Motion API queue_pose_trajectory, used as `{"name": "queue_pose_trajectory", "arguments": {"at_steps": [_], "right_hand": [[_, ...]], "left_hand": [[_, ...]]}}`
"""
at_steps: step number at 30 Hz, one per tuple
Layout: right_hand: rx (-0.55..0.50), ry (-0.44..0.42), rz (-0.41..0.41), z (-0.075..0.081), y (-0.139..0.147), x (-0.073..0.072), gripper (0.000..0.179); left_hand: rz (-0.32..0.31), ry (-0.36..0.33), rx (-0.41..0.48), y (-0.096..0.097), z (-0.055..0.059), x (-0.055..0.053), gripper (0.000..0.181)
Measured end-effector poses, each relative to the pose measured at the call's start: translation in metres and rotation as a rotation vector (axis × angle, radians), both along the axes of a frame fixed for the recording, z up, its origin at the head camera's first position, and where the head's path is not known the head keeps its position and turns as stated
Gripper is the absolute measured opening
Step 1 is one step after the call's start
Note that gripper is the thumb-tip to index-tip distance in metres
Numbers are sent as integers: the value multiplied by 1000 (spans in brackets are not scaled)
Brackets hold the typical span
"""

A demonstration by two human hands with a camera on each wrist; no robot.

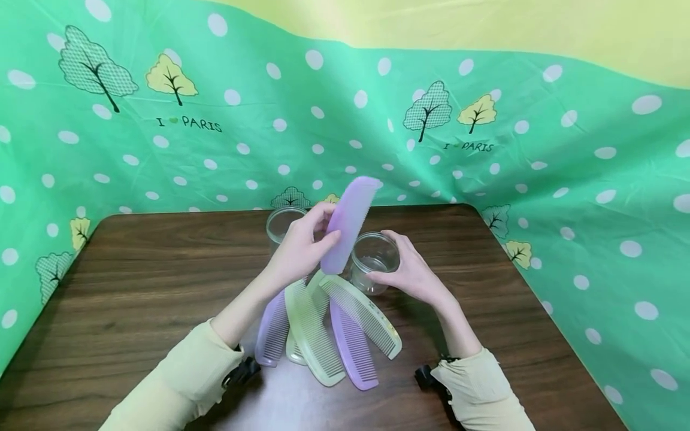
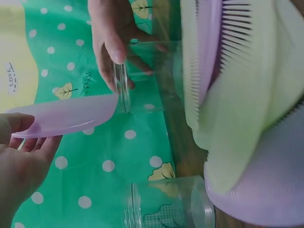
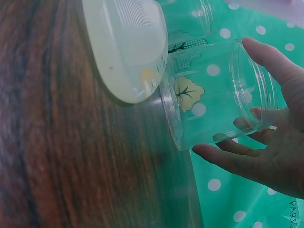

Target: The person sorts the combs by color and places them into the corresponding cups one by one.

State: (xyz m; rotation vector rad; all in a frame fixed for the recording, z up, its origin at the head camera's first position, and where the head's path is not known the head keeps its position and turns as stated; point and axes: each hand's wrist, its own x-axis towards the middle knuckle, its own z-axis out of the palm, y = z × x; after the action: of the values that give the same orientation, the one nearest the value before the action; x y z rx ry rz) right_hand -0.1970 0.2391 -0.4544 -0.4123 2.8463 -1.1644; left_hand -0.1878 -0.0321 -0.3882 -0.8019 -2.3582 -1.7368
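Observation:
Between the thumb and fingers of my left hand [image 1: 295, 248] is a purple comb [image 1: 349, 224], tilted, its lower end close to a clear jar's mouth. My right hand [image 1: 414, 274] grips that open jar [image 1: 360, 276] from the right, thumb and fingers spread around its wall. In the right wrist view the jar [image 3: 209, 128] shows nothing inside. Below the hands lies a fanned pile of combs: a green comb [image 1: 312, 338] in the middle, purple combs [image 1: 353, 350] beside it, and a green comb [image 1: 372, 314] on the right.
A second clear jar [image 1: 271, 230] stands behind my left hand, partly hidden by it; the left wrist view shows this jar [image 2: 171, 202] too. The dark wooden table [image 1: 162, 281] ends at a green dotted cloth [image 1: 242, 167] along the back and sides.

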Motion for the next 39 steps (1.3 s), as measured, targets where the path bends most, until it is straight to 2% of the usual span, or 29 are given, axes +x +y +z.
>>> {"name": "queue_pose_trajectory", "arguments": {"at_steps": [8,12,15,24,33,39], "right_hand": [[-13,-7,14,0,0,-1,106],[-15,-13,12,1,0,1,105],[-13,-18,12,1,1,2,104],[-18,-11,24,2,1,0,104],[-4,-18,32,4,-1,-3,105],[-13,-18,23,4,0,-1,105]], "left_hand": [[-37,-84,162,16,7,-16,35],[-71,-137,261,26,8,-22,36],[-87,-165,299,33,6,-25,37],[-82,-181,299,49,-4,-32,40],[-61,-206,305,53,-17,-37,47],[-54,-210,270,58,-25,-41,45]]}}
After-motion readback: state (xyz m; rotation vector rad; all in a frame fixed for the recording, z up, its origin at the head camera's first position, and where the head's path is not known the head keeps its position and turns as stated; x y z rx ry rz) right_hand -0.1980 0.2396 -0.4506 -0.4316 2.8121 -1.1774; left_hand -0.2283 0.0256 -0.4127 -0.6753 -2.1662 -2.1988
